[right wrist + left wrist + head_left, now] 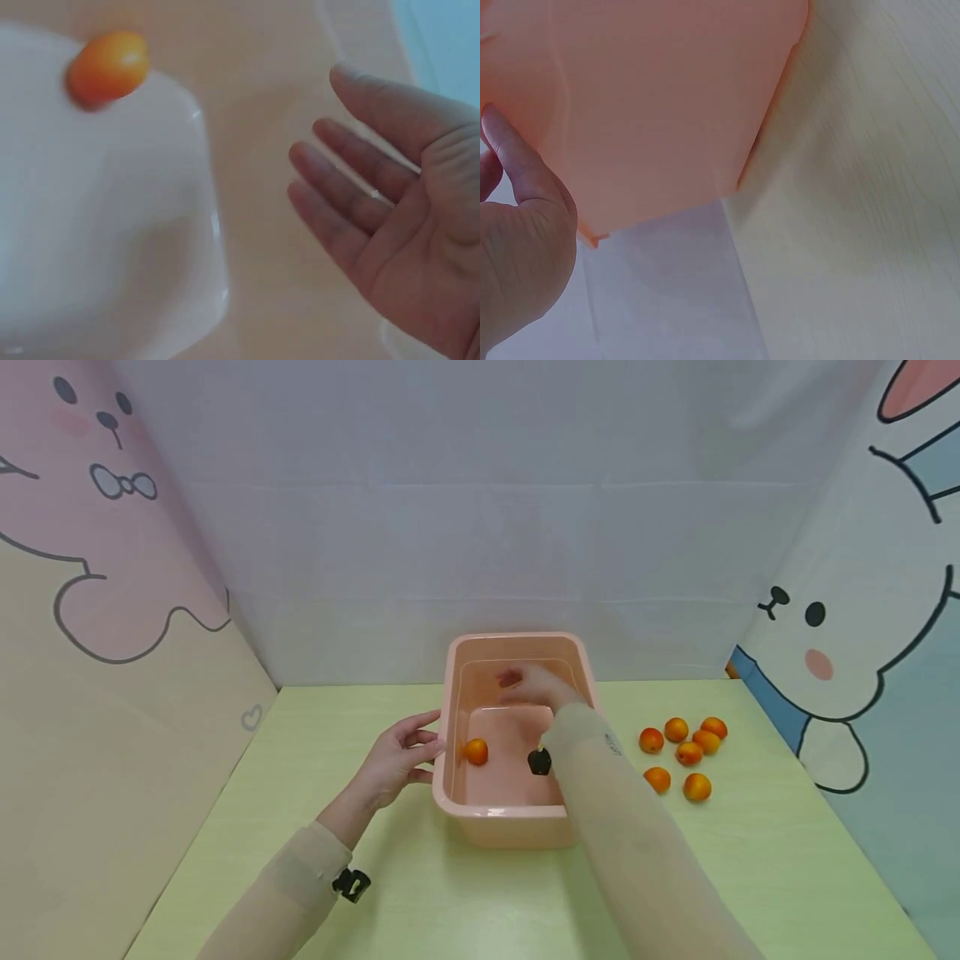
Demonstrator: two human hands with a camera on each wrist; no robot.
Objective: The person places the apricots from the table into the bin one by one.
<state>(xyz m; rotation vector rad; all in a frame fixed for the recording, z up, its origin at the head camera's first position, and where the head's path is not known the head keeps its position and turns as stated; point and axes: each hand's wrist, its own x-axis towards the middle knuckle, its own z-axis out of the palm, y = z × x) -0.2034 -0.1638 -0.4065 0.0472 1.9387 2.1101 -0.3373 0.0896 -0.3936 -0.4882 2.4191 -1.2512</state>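
A pink plastic bin [498, 812] stands on the table. Inside it, toward the left wall, lies one small, glossy orange fruit [476, 752], oval like a kumquat [111, 67]. My left hand [396, 758] touches the bin's left side, fingers extended against the outer wall; in the left wrist view the thumb [517, 157] lies by the bin wall [652, 112]. My right hand [534, 685] is inside the bin near its far end, holding nothing. The right wrist view shows this hand [405, 217] with fingers spread loosely, apart from the fruit.
Several more of these orange fruits [689, 753] lie loose on the table to the right of the bin. A pale curtain [495, 527] hangs behind the table [337, 718]. Cartoon-printed cloth [832, 677] lines the right side, with another on the left.
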